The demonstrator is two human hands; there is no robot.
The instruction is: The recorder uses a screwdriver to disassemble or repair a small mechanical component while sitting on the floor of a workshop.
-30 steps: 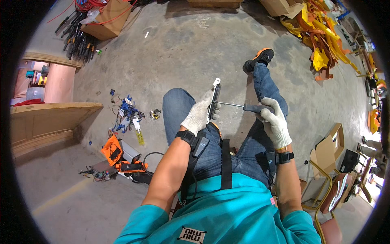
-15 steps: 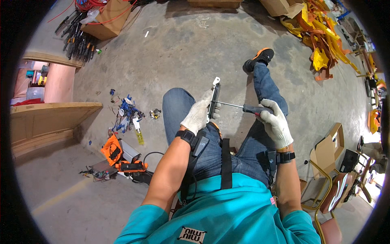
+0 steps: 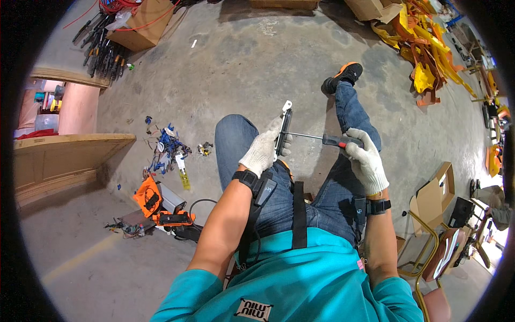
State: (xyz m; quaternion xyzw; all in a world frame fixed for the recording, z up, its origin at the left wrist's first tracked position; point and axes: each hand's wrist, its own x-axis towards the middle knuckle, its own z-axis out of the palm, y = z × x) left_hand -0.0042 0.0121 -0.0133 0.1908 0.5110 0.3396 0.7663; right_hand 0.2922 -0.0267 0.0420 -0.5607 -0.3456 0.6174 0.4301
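Observation:
My gloved left hand (image 3: 262, 152) grips a long, narrow black part with white metal ends (image 3: 284, 131), held upright above my left knee. What kind of part it is I cannot make out. In my gloved right hand (image 3: 365, 155) is a screwdriver (image 3: 335, 140) with a dark grey and red handle. Its thin shaft runs level to the left, and the tip meets the side of the black part. The exact contact point is too small to see.
Left on the concrete floor lie a pile of blue bits and wires (image 3: 170, 144) and an orange-and-black device (image 3: 174, 219). A wooden bench (image 3: 70, 155) stands beyond. Yellow panels (image 3: 424, 75) heap at the far right; an open cardboard box (image 3: 433, 194) and a chair (image 3: 437, 298) are nearer.
My right hand has shifted slightly to the right, and the screwdriver handle has turned, showing more of its red side. The left hand and the black part have hardly moved.

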